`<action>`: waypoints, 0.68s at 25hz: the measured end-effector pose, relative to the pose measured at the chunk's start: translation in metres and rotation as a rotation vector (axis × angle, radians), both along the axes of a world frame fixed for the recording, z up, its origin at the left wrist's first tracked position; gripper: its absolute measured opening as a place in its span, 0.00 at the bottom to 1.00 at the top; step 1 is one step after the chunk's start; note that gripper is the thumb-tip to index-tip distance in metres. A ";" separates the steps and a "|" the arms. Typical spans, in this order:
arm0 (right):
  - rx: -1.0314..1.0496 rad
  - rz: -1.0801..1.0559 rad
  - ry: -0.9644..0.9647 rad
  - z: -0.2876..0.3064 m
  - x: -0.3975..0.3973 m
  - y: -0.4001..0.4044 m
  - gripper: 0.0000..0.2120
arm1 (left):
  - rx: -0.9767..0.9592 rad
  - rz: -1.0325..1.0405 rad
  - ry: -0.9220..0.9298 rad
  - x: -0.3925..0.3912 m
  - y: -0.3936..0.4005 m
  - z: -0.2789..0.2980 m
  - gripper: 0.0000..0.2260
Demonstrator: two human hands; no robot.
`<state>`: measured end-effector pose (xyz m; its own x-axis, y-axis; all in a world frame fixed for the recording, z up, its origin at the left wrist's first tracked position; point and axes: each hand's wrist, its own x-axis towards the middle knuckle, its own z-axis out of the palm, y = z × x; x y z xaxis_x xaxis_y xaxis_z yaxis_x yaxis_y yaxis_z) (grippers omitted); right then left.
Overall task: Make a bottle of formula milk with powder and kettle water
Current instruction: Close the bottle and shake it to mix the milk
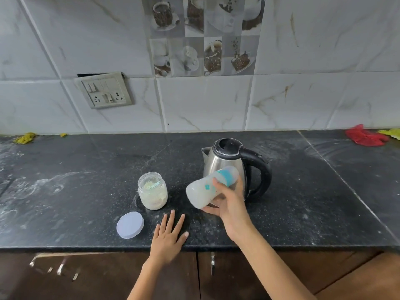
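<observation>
While the black granite counter (303,213) carries everything, its speckled top is dusted with pale smears, so a wet base could slide on it. At about 1 o'clock from the frame's centre stands the steel electric kettle (225,167), lid down, spout to the left, black handle to the right; likely the heaviest item here and possibly hot on its bare metal, so the handle is the place to take it. Just in front of the kettle the right hand (229,202) grips the feeding bottle (207,189) round its middle, holding it off the counter and tipped nearly sideways, teal collar and cap toward the kettle, base toward the jar. The bottle looks like light, stiff, smooth plastic with cloudy liquid inside; a waist grip suits it, and the cap appears to be on. At 9 o'clock from the bottle sits the open powder jar (153,191), partly full, probably light. At 7 o'clock from the jar its pale lid (130,225) lies flat. The left hand (170,237) rests flat on the counter, fingers spread, holding nothing.
</observation>
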<state>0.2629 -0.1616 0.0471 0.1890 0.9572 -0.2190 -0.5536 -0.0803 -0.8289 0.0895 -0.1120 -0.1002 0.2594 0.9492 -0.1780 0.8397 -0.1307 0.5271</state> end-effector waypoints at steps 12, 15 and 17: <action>0.054 0.343 -0.258 0.003 -0.022 -0.029 0.41 | -0.025 0.008 -0.030 -0.003 -0.001 -0.005 0.35; 0.088 -0.015 -0.111 0.006 0.001 -0.009 0.37 | 0.086 -0.080 0.107 -0.002 0.002 -0.004 0.36; 0.098 -0.021 -0.092 0.009 0.002 -0.007 0.35 | 0.094 -0.077 0.105 -0.002 0.004 -0.006 0.33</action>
